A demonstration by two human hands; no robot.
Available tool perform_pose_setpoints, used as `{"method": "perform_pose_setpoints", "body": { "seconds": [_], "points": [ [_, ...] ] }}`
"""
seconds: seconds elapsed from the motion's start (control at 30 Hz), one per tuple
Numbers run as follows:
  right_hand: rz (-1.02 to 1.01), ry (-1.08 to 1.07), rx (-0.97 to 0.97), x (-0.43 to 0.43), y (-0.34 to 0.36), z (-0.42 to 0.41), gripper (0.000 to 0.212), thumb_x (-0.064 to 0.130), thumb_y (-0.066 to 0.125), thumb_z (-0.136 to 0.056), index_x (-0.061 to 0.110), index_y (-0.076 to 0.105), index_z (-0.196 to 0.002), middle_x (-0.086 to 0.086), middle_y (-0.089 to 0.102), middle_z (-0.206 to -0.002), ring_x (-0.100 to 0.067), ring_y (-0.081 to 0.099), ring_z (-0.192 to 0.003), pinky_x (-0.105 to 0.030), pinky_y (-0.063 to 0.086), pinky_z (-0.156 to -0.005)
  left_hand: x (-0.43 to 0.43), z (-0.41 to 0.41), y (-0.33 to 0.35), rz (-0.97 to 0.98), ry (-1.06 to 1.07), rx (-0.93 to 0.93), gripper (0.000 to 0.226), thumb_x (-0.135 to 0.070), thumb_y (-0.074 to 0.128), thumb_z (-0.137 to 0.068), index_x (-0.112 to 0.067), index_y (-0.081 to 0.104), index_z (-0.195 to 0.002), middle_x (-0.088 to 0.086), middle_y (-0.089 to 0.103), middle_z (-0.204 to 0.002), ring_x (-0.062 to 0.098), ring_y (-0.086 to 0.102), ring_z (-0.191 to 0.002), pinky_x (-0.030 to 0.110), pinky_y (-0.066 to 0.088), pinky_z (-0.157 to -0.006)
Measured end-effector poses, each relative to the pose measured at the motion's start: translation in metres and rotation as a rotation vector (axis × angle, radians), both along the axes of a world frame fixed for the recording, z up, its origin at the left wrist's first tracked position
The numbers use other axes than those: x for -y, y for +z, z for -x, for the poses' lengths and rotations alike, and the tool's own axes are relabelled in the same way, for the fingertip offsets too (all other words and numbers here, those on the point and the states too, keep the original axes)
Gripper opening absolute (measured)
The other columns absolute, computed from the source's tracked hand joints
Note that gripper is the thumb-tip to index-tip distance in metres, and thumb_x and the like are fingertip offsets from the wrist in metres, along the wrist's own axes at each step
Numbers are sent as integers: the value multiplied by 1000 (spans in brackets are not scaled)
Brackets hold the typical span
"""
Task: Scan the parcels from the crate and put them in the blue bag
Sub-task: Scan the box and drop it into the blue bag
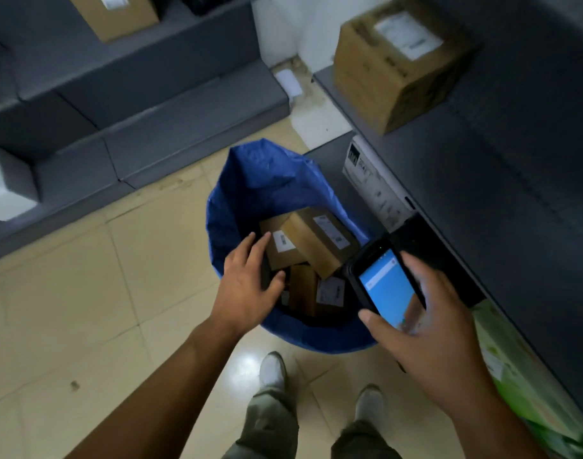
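The blue bag [260,180] stands open on the tiled floor [84,293], hemmed in between grey shelves [151,104] on the left and a dark shelf [515,160] on the right. Inside it lie several brown parcels [306,240], stacked at angles, one leaning over another.

The left hand [247,283] reaches over the bag's near left rim with its fingers straight and slightly spread, holding nothing. Its fingertips lie at the edge of the left parcel; whether they touch it cannot be told. The right hand [426,319] grips a scanner [386,283], fingers curled round its far side and the thumb along the near edge. Hand and scanner hide the bag's right rim.

A carton [393,64] sits on the right shelf, a white box [373,183] is tucked under it just beside the bag, and a green pack [512,369] lies lower right. A white slip [288,81] lies on the floor beyond the bag. The person's shoes [272,371] stand just short of the bag.

Each parcel and the carton carry white labels with barcodes, but the print is too blurred to read. The scanner's screen glows blue with a pale bar on top; no words are legible.
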State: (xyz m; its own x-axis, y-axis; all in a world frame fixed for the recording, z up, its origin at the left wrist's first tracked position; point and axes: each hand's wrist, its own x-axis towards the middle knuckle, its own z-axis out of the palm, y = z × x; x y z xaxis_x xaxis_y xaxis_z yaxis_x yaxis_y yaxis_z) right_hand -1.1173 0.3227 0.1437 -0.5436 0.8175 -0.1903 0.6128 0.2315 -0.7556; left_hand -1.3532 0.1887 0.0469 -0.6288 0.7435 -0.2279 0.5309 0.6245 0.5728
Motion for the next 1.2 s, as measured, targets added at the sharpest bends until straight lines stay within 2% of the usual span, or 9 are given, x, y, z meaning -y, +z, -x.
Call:
{"method": "perform_pose_setpoints", "body": {
  "seconds": [0.13,0.3,0.47,0.53,0.67,0.77,0.83,1.0,1.2],
  "points": [
    [-36,22,-29,-4,41,-21,89,49,81,-64,37,41,-142,21,48,-121,17,47,-100,-3,41,-70,2,-31,70,12,-69,-10,76,-43,62,-93,-27,32,-160,6,31,-165,29,28,-151,41,25,-124],
    [-52,92,-53,-9,86,-63,88,45,83,-66,34,41,-143,16,48,-123,8,50,-99,-9,41,-70,5,-86,162,-32,-122,-101,79,-55,49,-86,-34,30,-159,-2,28,-165,22,25,-151,43,29,-123],
    [-56,143,-76,-7,118,-96,87,47,82,-68,35,40,-143,14,48,-126,-10,53,-104,-32,51,-83,18,-120,218,-151,-59,-106,70,-51,54,-89,-34,38,-156,-8,40,-158,16,38,-144,37,33,-120],
    [-57,138,-98,-4,129,-108,86,47,81,-68,36,41,-143,14,49,-125,-11,54,-104,-36,52,-85,23,-128,230,-180,-41,-121,66,-45,60,-94,-32,40,-155,-7,45,-155,15,42,-142,35,34,-119],
    [-67,99,-129,1,145,-135,87,55,79,-66,44,37,-141,24,47,-119,6,52,-92,-21,48,-72,32,-145,250,-255,-27,-109,68,-55,55,-90,-37,38,-154,-15,48,-152,7,43,-138,26,35,-112],
    [-101,2,-139,11,155,-154,88,58,79,-62,46,38,-139,25,47,-116,10,51,-91,-21,49,-70,36,-151,262,-341,-74,-86,69,-63,48,-86,-44,38,-152,-25,48,-147,-4,42,-135,25,36,-111],
    [-129,-85,-139,24,162,-166,86,58,79,-62,47,39,-137,28,46,-115,11,50,-91,-22,49,-71,35,-151,269,-381,-125,-66,67,-62,49,-86,-46,39,-151,-27,48,-146,-6,42,-135,28,38,-111],
    [-193,-246,-169,67,178,-182,78,62,77,-60,58,40,-129,37,47,-114,18,48,-99,-9,41,-65,30,-137,285,-449,-246,-3,70,-66,49,-85,-43,41,-151,-22,51,-148,1,45,-138,43,44,-113],
    [-186,-400,-188,126,182,-189,81,64,76,-61,53,41,-133,33,47,-125,11,47,-114,-16,42,-82,35,-112,289,-525,-392,91,67,-65,50,-86,-48,38,-150,-22,50,-150,3,44,-141,49,45,-113]
  ]
}}
